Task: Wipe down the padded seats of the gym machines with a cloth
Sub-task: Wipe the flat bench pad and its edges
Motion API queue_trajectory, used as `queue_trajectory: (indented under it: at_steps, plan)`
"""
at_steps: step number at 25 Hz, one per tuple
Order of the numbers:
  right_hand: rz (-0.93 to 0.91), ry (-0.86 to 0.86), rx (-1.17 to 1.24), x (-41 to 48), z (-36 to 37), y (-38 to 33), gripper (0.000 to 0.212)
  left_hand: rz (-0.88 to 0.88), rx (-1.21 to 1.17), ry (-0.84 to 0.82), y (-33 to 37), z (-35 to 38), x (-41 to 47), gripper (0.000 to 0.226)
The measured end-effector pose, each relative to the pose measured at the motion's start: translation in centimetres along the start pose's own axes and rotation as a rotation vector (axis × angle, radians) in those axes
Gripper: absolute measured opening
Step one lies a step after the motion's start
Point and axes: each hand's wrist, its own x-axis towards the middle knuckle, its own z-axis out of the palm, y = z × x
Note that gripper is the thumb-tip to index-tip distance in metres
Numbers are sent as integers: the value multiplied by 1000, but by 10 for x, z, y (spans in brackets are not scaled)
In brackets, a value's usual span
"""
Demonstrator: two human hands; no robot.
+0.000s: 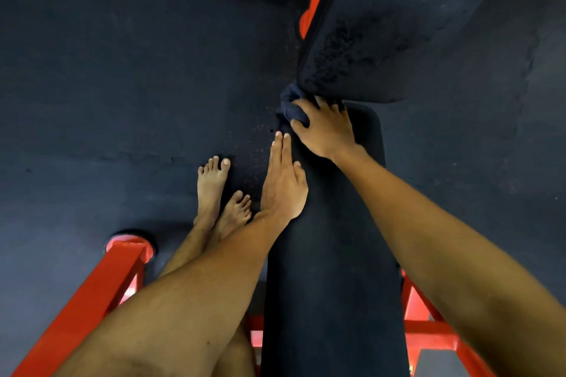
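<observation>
Floor (122,70): dark rubber matting, speckled, with a faint wavy seam running across. Red steel frame bar (88,303) at lower left ends on a round dark foot (154,247). Bare feet (211,190) stand close together on the floor. More red tubing (428,330) at lower right.

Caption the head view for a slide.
Right hand grips a dark cloth at the far end of a black pad; left hand rests flat on its edge.

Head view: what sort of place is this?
Most likely a gym: a long black padded bench sits on a red metal frame, a worn second pad lies beyond it, and the floor looks like dark rubber matting.
</observation>
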Motion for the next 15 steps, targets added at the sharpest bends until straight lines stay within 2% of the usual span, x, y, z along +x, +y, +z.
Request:
queue_trajectory:
  at_steps: [6, 9, 13, 15]
  plan:
    - [-48, 131, 33, -135, 26, 33, 54, -30, -92, -63, 1, -5, -1, 63]
    - [21, 129, 15, -111, 26, 32, 53, -31, -123, -82, 1, -8, 4, 63]
    - [302, 107, 154, -58, 19, 6, 51, -24, -156, -117, -5, -5, 5, 63]
    - [305, 113, 166, -66, 20, -8, 52, -10, -172, -135, -9, -5, 7, 63]
